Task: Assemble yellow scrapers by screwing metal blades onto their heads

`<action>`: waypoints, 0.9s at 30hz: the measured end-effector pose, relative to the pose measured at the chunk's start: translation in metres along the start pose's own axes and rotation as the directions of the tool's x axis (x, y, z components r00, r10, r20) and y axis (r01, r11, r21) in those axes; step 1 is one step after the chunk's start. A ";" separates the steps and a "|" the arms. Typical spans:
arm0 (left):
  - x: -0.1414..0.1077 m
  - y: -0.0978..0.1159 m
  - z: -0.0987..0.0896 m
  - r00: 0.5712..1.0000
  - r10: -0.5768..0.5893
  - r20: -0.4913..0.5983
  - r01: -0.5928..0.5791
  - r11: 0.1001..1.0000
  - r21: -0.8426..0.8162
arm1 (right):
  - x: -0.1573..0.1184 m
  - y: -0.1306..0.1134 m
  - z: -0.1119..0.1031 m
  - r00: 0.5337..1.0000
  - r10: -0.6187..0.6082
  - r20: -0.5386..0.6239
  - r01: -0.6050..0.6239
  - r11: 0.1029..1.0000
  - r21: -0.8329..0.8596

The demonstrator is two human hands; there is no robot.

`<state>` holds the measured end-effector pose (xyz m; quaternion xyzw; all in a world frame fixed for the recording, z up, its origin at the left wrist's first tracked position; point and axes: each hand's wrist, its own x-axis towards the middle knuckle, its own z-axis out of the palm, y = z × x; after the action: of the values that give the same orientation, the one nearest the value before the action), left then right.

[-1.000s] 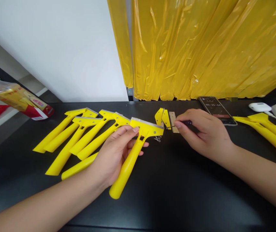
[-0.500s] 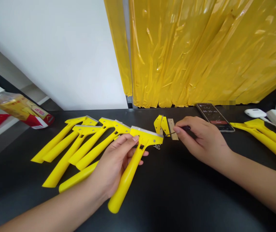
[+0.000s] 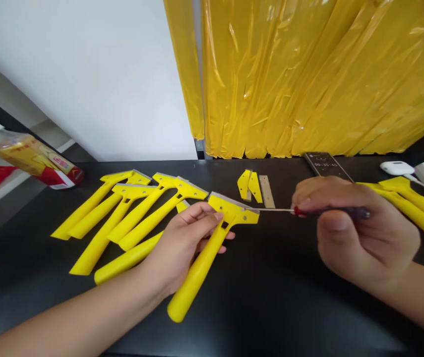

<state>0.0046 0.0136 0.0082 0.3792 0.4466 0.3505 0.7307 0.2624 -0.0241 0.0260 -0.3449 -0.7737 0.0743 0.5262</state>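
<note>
My left hand (image 3: pixel 187 238) is closed around the neck of a yellow scraper (image 3: pixel 201 270), its head tilted up with a metal blade along the top edge. Gripped in my right hand (image 3: pixel 364 233) is a screwdriver (image 3: pixel 331 213) with a dark handle and a red collar. Its thin shaft points left and the tip reaches the scraper's head near a screw; whether it touches cannot be made out. Behind the head, two yellow scraper plates (image 3: pixel 249 186) lie on the black table beside a flat metal blade strip (image 3: pixel 267 191).
Several yellow scrapers (image 3: pixel 143 220) lie on the black table (image 3: pixel 271 307) at the left. Yellow handles (image 3: pixel 412 203), a phone (image 3: pixel 327 164) and a white earbud case (image 3: pixel 396 168) are at the right. A drink bottle (image 3: pixel 36 156) leans at far left; yellow plastic sheeting (image 3: pixel 301 74) hangs behind.
My right hand has moved right and nearer, turning the screwdriver so its shaft points left at the scraper's head. My left hand keeps the scraper, shifted slightly right in view.
</note>
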 end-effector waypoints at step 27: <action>-0.005 0.002 0.008 0.999 -0.031 0.040 0.026 0.992 0.124 | 0.007 -0.004 0.004 0.973 -0.104 0.204 0.090 0.993 0.076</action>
<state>0.0097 0.0087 0.0140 0.4244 0.4574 0.3039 0.7200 0.2557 -0.0221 0.0313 -0.2793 -0.8374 0.1097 0.4569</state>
